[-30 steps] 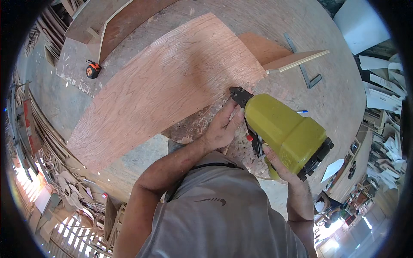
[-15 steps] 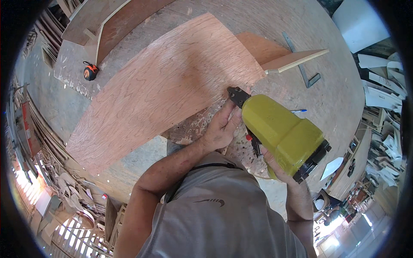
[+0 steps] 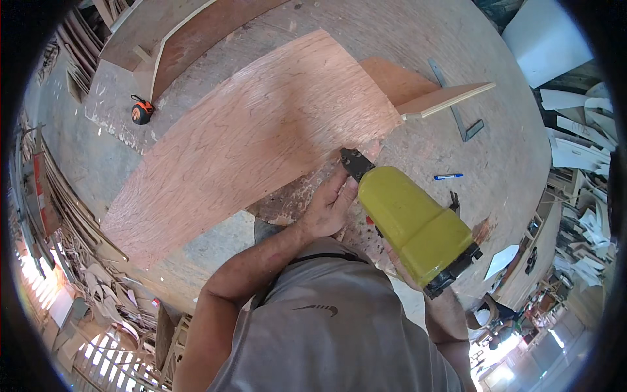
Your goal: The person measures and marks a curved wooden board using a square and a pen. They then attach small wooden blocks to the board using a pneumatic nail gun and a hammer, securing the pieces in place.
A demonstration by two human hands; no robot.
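Observation:
A large reddish plywood panel [image 3: 248, 137] with a curved far edge lies across the workbench. My right hand [image 3: 400, 266] is closed round the grip of a yellow-green nail gun [image 3: 413, 222], whose body hides most of the fingers. The gun's black nose [image 3: 354, 162] is at the near edge of the panel, close to its right corner. Just beside that nose, my left hand [image 3: 328, 208] grips the panel's near edge, its fingertips partly hidden by the panel and the gun.
Beyond the panel's right end are an angled plywood piece [image 3: 447, 100] and a metal square [image 3: 473, 130]. A blue pen [image 3: 449, 176] and a dark metal claw-like thing [image 3: 455, 202] lie right of the gun. An orange-black tape measure [image 3: 141, 112] sits far left, by a curved wooden frame [image 3: 189, 49].
The nail gun and my right hand have shifted left and toward me, its nose a little left along the panel's edge. The dark claw-like thing has come into sight beside it.

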